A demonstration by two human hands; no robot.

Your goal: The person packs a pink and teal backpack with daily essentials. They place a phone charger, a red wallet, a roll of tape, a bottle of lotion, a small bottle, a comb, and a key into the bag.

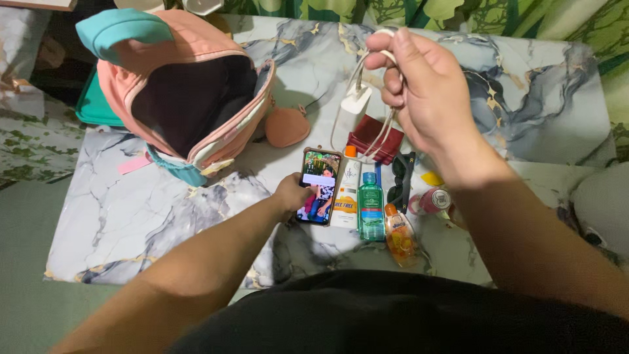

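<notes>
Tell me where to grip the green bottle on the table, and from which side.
Grip the green bottle by its blue cap end, coming from above. It lies flat, squeezed between the white tube and the orange bottle, so its long sides are blocked.
</notes>
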